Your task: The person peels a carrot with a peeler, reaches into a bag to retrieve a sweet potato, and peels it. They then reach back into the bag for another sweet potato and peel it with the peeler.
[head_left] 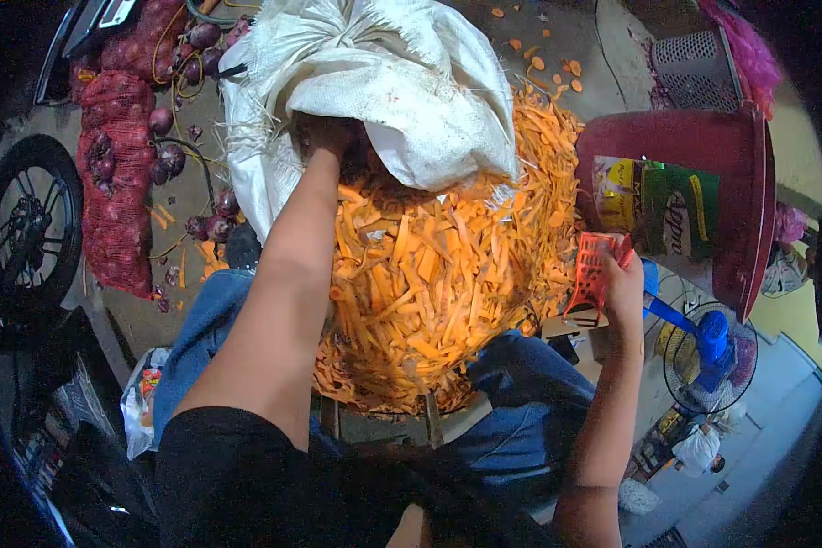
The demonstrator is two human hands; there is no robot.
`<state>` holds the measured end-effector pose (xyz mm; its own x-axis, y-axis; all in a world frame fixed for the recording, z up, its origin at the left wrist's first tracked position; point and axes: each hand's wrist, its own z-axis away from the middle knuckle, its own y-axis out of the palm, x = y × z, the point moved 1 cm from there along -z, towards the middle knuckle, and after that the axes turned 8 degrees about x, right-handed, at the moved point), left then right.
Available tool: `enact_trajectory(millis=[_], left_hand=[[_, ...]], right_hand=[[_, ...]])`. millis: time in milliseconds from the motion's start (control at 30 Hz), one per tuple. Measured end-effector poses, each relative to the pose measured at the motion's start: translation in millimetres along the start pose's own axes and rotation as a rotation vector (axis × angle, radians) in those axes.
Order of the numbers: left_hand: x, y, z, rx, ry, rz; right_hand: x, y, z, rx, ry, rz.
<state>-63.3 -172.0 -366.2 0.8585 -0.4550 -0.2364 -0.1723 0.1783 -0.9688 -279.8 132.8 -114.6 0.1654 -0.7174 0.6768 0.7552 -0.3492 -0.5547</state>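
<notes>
My left hand reaches into the mouth of a large white woven sack. Its fingers are in shadow under the sack's fold, so what they touch is hidden. On the right, my right hand is closed around a red plastic peeler with slots and holes in its body. Between my arms spreads a big heap of orange carrot peelings, which runs up to the sack and around its right side.
At left lie red net bags of onions, loose onions and a motorcycle wheel. A dark red tub stands at right, with a blue fan near it. Another person is far off at lower right.
</notes>
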Motion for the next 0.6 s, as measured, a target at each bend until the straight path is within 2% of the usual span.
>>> enact_trajectory(millis=[133, 200, 233, 333, 433, 500, 567, 600], left_hand=[[8.4, 12.6, -7.0, 0.174, -0.077, 0.311], [12.4, 14.3, -8.0, 0.240, -0.131, 0.531], [15.5, 13.1, -7.9, 0.281, -0.174, 0.678], [19.7, -2.7, -4.4, 0.432, -0.396, 1.242], [18.9, -24.5, 13.4, 0.565, -0.614, 1.641], [18.6, -39.5, 25.1, 0.592, -0.656, 1.717], [15.3, -51.5, 36.7, 0.579, -0.794, 1.836], [-0.7, -90.9, 53.7, 0.575, -0.673, 1.802]], right_hand=[[8.6, 3.7, -3.4, 0.004, 0.127, -0.128], [2.0, 2.3, -9.6, 0.000, -0.035, 0.005], [3.9, 2.4, -10.2, 0.001, -0.034, 0.010], [18.6, 8.1, -7.8, -0.026, -0.009, 0.009], [25.7, 11.0, -1.4, -0.003, -0.080, 0.032], [19.1, 10.8, 0.5, -0.019, -0.132, 0.026], [14.0, 7.6, 4.7, 0.005, -0.153, 0.021], [13.3, 6.0, 9.1, 0.031, -0.163, 0.019]])
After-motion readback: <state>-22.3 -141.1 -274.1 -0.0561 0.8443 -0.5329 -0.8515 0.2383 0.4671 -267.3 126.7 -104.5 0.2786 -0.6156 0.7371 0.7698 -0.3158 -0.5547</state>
